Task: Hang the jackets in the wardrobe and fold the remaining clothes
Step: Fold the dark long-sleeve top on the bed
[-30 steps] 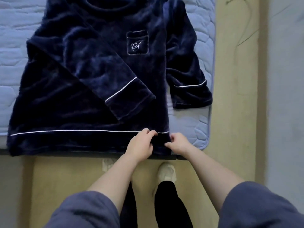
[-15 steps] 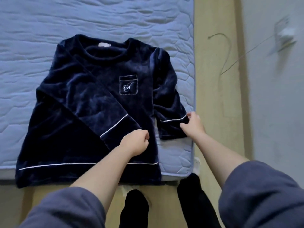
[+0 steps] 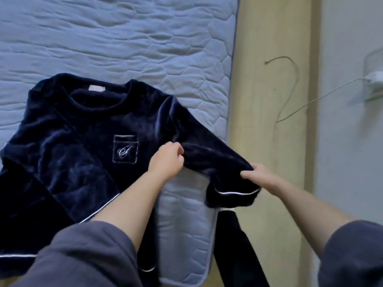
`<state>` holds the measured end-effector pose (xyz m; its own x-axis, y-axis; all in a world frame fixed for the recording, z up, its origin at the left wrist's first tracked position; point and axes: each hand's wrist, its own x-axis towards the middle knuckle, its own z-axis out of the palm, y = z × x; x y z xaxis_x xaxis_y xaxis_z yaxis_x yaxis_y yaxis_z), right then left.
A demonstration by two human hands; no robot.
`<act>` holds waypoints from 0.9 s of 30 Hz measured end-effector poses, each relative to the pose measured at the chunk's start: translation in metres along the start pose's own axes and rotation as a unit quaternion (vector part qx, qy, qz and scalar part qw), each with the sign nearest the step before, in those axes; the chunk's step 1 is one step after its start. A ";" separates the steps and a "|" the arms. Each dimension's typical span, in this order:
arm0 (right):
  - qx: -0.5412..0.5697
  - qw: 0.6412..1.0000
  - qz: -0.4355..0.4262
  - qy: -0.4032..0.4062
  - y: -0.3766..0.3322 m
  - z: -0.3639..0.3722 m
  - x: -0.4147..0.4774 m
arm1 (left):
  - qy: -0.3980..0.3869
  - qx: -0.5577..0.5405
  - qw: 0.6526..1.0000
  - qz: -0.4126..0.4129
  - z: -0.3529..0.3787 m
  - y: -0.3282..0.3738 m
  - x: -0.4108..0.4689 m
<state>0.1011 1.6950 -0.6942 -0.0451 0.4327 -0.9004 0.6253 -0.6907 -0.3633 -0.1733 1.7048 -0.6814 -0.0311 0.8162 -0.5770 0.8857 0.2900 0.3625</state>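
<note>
The top lies flat on the mattress, its hem at the near edge and bare quilting beyond its collar. The left hand, fingers curled, pinches the sleeve mid-length. The right hand grips it above the cuff, over the mattress's right edge, beside open floor.

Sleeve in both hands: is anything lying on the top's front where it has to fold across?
Nothing loose lies there. Both the left hand and right hand grip the sleeve clear of the mattress. The top carries only its other sleeve, already folded across its lower front.
</note>
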 end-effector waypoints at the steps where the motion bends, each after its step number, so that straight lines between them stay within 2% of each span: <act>1: -0.037 0.999 0.013 -0.004 0.007 -0.032 -0.001 | 0.012 0.017 1.000 0.007 -0.006 0.012 0.015; 4: -0.172 0.984 0.049 -0.028 0.027 -0.105 0.003 | 0.042 0.100 0.993 0.036 -0.021 0.040 0.060; 7: -0.239 0.968 0.068 -0.042 0.037 -0.139 0.014 | 0.043 0.214 0.973 0.077 -0.029 0.055 0.100; 9: -0.267 0.957 0.087 -0.079 0.041 -0.147 0.026 | 0.003 0.282 0.954 0.101 -0.030 0.059 0.124; 12: -0.301 0.939 0.105 -0.131 0.050 -0.151 0.044 | -0.103 0.366 0.915 0.137 -0.028 0.064 0.153; 13: -0.311 0.933 0.108 -0.144 0.053 -0.152 0.049 | -0.105 0.375 0.909 0.147 -0.028 0.066 0.159; 16: -0.329 0.920 0.121 -0.173 0.064 -0.160 0.061 | 0.002 0.342 0.929 0.142 -0.022 0.065 0.166; 18: -0.302 0.931 0.122 -0.167 0.075 -0.168 0.063 | 0.059 0.289 0.950 0.104 -0.014 0.065 0.160; 20: -0.198 0.963 0.115 -0.140 0.087 -0.176 0.058 | 0.119 0.239 0.960 0.083 -0.005 0.070 0.147; 22: -0.081 0.984 0.117 -0.109 0.093 -0.181 0.046 | 0.160 0.198 0.962 0.100 0.002 0.079 0.131; 23: -0.035 0.987 0.120 -0.099 0.094 -0.182 0.040 | 0.150 0.168 0.968 0.113 0.006 0.084 0.122; 24: 0.007 0.988 0.123 -0.093 0.093 -0.182 0.033 | 0.103 0.113 0.982 0.113 0.011 0.089 0.112; 26: 0.108 0.983 0.123 -0.083 0.086 -0.176 0.021 | -0.079 -0.038 0.995 0.056 0.021 0.100 0.088; 27: 0.167 0.976 0.115 -0.078 0.079 -0.172 0.015 | -0.179 -0.081 0.980 0.026 0.026 0.106 0.076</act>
<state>0.2844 1.7467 -0.6955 -0.0675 0.1678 -0.9835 0.3455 -0.9208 -0.1808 -0.0692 1.7847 -0.7058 0.2036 0.6123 -0.7640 0.7951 0.3519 0.4939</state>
